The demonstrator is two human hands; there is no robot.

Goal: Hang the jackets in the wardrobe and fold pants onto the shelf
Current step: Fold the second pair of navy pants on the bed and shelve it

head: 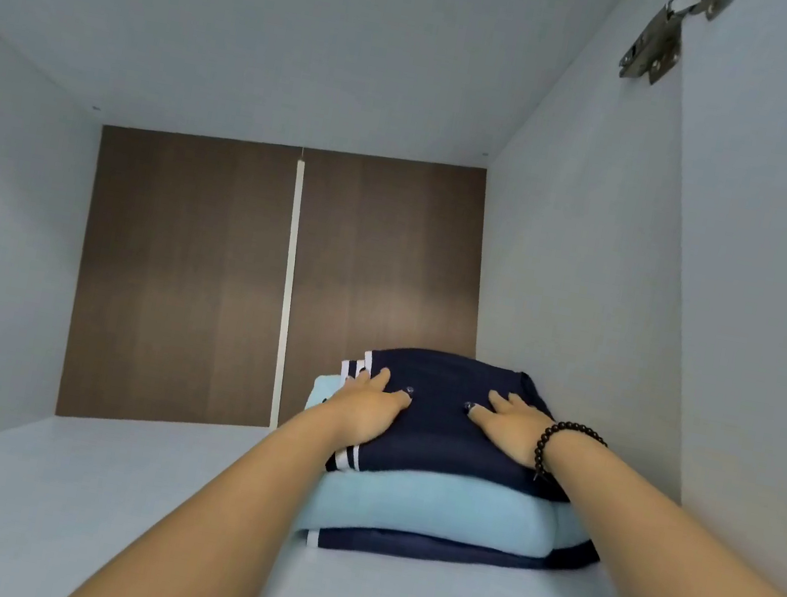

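A stack of folded clothes lies on the white wardrobe shelf, close to the right wall. On top sit folded navy pants with white stripes. Under them is a light blue folded garment, and at the bottom another navy piece. My left hand lies flat on the left side of the top navy pants, fingers spread. On the right side of the same pants rests my right hand, also flat, with a dark bead bracelet on its wrist.
The compartment has a brown wood back panel with a white vertical strip, white side walls and ceiling. A metal door hinge is fixed high on the right wall. The shelf's left half holds no clothes.
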